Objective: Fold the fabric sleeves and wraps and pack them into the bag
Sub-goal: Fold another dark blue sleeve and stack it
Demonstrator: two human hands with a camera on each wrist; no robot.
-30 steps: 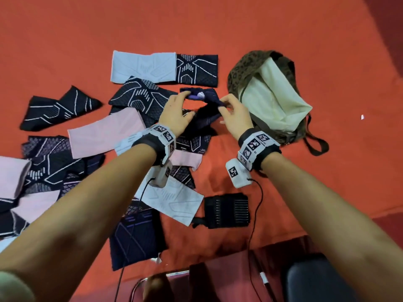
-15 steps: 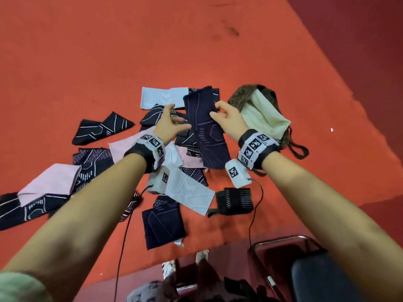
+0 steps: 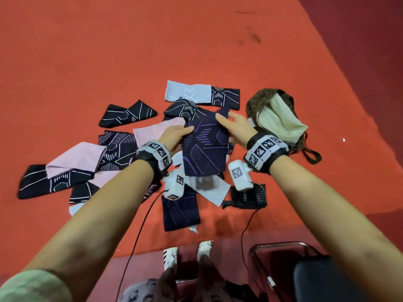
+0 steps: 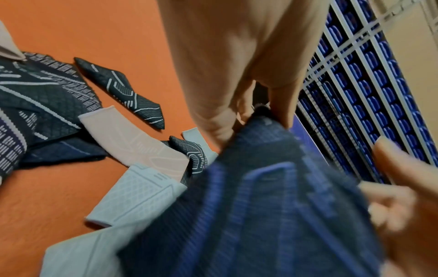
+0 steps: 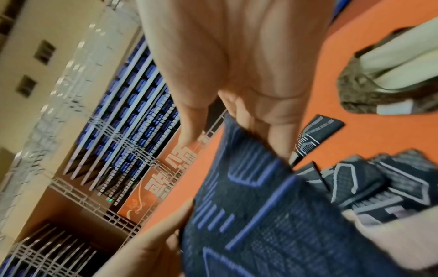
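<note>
Both hands are holding up one navy sleeve with purple line pattern (image 3: 205, 147), stretched flat between them above the pile. The left hand (image 3: 174, 138) is pinching the sleeve's left edge, thumb on the front, fingers behind; the left wrist view is showing fingers (image 4: 282, 105) closing on the top edge. The right hand (image 3: 236, 127) is gripping the upper right corner, fingers curling over the edge. The sleeve is hanging clear of the orange mat (image 3: 109, 51), its lower end dangling over a white sleeve (image 3: 214, 191).

The bag (image 3: 256, 103), brown patterned with pale lining (image 3: 280, 118), is lying open on the mat just to the right of the right hand. Other sleeves are lying scattered left of and under the hands: a black one with white lines (image 3: 128, 114), a pink one (image 3: 76, 160), a white-and-black one (image 3: 202, 93) at the far side, another navy one (image 3: 180, 212) nearer the person. A black ribbed wrap (image 3: 248, 197) is sitting below the right wrist.
</note>
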